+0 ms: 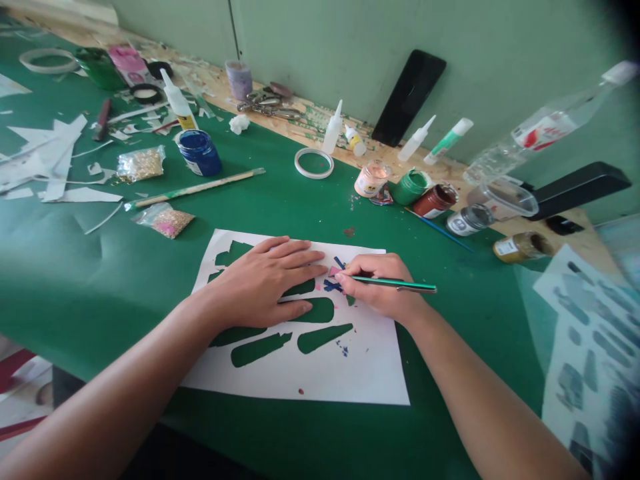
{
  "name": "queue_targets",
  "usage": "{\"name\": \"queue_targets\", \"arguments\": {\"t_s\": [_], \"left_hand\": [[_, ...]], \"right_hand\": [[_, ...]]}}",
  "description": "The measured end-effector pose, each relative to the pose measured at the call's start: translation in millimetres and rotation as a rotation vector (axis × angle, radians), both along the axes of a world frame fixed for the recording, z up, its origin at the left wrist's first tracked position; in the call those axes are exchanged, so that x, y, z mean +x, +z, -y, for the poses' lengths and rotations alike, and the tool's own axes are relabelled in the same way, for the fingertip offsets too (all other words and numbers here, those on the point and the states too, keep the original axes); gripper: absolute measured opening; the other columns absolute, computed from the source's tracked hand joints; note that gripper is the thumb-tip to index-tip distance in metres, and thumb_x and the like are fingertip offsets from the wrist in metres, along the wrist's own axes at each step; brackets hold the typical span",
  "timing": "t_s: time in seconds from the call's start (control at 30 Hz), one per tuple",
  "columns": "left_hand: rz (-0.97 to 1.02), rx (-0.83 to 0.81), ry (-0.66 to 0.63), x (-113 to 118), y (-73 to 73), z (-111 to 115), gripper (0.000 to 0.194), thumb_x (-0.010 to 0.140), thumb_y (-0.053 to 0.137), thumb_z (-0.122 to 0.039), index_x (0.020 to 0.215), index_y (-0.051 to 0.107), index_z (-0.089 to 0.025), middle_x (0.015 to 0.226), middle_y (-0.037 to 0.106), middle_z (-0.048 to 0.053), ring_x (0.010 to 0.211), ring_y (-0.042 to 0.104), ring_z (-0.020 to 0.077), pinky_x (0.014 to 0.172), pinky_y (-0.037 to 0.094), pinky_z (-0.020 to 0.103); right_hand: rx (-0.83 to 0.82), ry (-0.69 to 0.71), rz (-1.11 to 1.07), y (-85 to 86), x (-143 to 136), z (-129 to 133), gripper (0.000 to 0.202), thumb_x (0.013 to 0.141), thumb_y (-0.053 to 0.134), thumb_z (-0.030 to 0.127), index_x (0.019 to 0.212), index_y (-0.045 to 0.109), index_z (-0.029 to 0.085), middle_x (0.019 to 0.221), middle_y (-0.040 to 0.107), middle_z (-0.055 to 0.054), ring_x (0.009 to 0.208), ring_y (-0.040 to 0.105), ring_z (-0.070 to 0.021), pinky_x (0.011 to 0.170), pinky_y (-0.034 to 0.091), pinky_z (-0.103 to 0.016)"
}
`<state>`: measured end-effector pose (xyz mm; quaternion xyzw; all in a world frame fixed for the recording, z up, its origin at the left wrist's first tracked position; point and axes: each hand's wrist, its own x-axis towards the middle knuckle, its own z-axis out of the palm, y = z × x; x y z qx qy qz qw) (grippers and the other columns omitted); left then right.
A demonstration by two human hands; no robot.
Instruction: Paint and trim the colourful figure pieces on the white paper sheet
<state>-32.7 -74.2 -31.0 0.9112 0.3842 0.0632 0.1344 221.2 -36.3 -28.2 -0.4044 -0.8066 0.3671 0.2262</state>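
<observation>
A white sheet of paper with several cut-out openings lies on the green tabletop, and green shows through the holes. My left hand rests flat on it, fingers stretched out and holding nothing. Just right of those fingertips, my right hand is closed around a slim green pen, its point low among small pink and dark blue pieces. One is a pink scrap; below it sits a dark blue scrap. The fingers partly hide the pen's tip.
Open paint jars stand behind the paper, among them a blue jar and a green jar. A tape roll, a paintbrush and a plastic bottle lie or stand around. Paper scraps cover the left; a phone leans on the wall.
</observation>
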Motion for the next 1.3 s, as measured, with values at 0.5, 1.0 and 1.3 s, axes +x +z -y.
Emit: {"name": "queue_targets", "arguments": {"t_s": [0.5, 1.0, 1.3], "left_hand": [[-0.044, 0.003, 0.006, 2.1, -1.8, 0.1, 0.061, 0.098, 0.046, -0.055, 0.155, 0.032, -0.039, 0.163, 0.032, -0.004, 0.152, 0.026, 0.0277, 0.123, 0.013, 0.049], [-0.042, -0.004, 0.007, 2.4, -1.0, -0.1, 0.061, 0.097, 0.048, -0.054, 0.155, 0.035, -0.037, 0.163, 0.034, -0.003, 0.151, 0.027, 0.028, 0.124, 0.013, 0.049], [-0.068, -0.017, 0.017, 3.5, 1.3, 0.2, 0.061, 0.098, 0.046, -0.054, 0.155, 0.033, -0.038, 0.164, 0.031, -0.004, 0.152, 0.024, 0.0264, 0.123, 0.012, 0.048]], "right_hand": [[-0.033, -0.001, -0.055, 1.5, 1.3, 0.1, 0.018, 0.083, 0.07, 0.028, 0.069, 0.071, 0.018, 0.066, 0.07, 0.0, 0.059, 0.059, -0.0114, 0.057, 0.042, -0.025], [-0.043, -0.017, -0.07, 2.0, 2.4, 2.4, 0.019, 0.082, 0.07, 0.026, 0.066, 0.069, 0.017, 0.062, 0.066, 0.001, 0.056, 0.056, -0.0099, 0.054, 0.04, -0.024], [-0.029, -0.008, -0.072, 0.5, 5.0, 2.9, 0.016, 0.081, 0.07, 0.026, 0.067, 0.07, 0.017, 0.064, 0.068, 0.0, 0.059, 0.058, -0.0112, 0.055, 0.042, -0.024]]}}
